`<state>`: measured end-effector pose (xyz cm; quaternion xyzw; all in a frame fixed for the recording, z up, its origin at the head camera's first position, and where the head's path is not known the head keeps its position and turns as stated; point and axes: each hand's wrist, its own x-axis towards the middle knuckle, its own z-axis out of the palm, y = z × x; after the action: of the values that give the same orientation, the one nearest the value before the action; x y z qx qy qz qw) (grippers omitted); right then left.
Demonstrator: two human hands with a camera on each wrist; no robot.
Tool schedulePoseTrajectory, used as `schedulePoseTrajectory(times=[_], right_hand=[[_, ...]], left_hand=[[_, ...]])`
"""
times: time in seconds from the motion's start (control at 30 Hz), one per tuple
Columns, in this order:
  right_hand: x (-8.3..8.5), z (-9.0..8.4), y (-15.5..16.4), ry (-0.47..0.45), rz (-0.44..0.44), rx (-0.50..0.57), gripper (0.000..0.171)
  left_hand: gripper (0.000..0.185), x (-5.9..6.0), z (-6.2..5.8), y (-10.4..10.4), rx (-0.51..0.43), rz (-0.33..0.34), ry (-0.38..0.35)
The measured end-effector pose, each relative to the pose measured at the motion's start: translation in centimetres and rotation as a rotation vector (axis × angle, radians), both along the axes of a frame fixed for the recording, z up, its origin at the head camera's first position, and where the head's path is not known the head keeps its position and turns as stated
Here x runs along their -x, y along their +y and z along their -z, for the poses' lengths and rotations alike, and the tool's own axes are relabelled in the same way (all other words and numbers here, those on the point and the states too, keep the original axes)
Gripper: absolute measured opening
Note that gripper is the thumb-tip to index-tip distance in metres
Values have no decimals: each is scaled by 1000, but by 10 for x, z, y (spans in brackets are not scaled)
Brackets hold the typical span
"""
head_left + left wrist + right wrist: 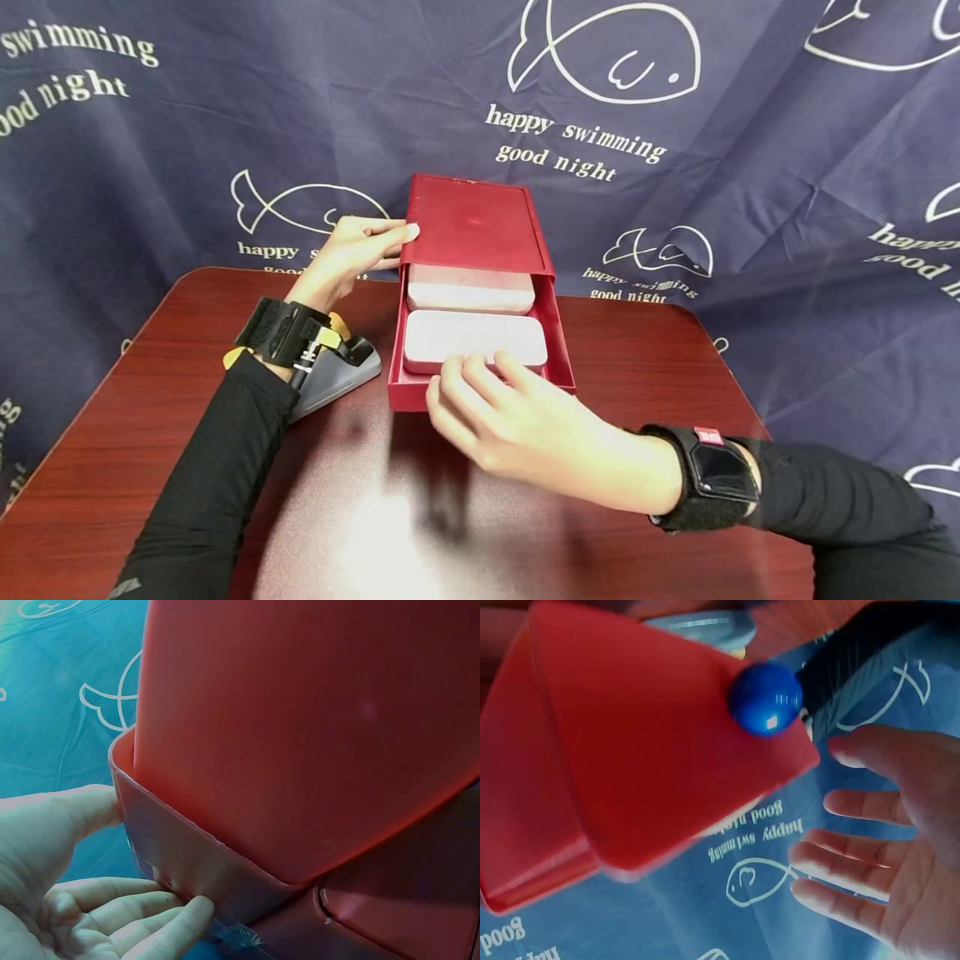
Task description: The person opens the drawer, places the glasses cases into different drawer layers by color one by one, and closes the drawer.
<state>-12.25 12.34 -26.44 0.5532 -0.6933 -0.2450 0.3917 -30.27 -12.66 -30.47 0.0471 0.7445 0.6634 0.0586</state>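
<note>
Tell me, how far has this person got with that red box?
The red box on the table already has its tray slid partly out, showing two pale cases inside. Right now the left hand steadies the box's sleeve at its side, while the right hand hovers open at the tray's front edge, gripping nothing. Both cases lie in the tray; neither has been lifted out.

Bare table in front of the box, easy way in from there. Left side's tight: gray tool sits just beside the tray. Lid covers the back half. Curtain hangs close behind; right side's clear.
</note>
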Motion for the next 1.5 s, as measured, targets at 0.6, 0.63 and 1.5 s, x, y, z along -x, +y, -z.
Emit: schedulePoseTrajectory(times=[0.6,0.63,1.5], right_hand=[[-5,38,2,-5,-12,-164,25],[-5,39,2,-10,0,-170,25],[0,49,1,-20,66,-129,11]], left_hand=[[63,0,-1,-3,19,1,-10],[63,0,-1,-3,19,0,-10],[64,-1,1,-2,-13,4,-6]])
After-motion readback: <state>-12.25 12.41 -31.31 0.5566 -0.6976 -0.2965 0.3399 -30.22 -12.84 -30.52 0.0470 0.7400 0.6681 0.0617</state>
